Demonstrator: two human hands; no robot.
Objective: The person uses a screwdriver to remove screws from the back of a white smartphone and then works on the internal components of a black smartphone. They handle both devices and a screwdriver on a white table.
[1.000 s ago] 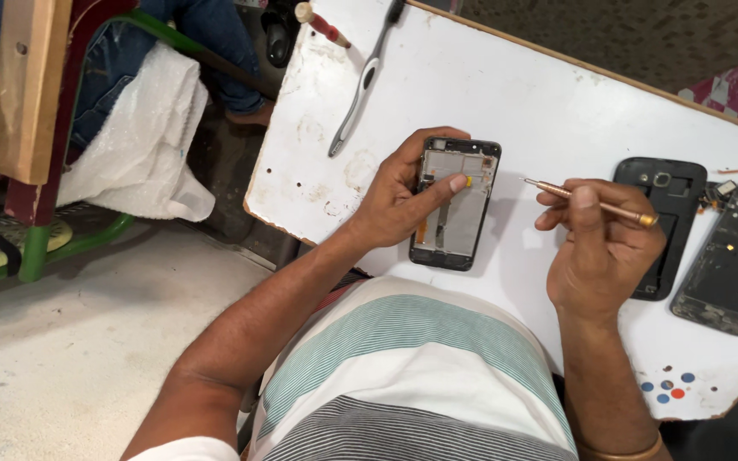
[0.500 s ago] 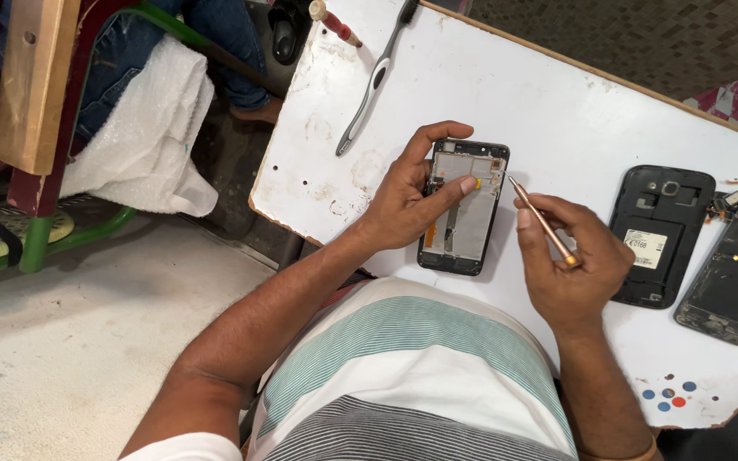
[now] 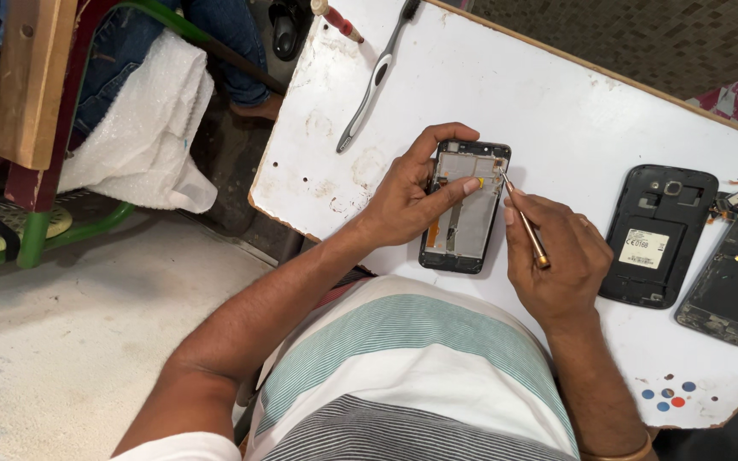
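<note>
Now: left hand [image 3: 403, 201] clamps opened phone [image 3: 465, 207] — right hand [image 3: 557, 256] pinches tweezers [image 3: 523, 218], tip apparently inside.

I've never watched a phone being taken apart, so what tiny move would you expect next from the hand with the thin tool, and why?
Probably a small pry or lift at the frame's upper right corner. The right hand holds the thin tool with its tip at that corner of the opened phone, while the left hand steadies the phone on the white table, a finger pressed on its inside.
</note>
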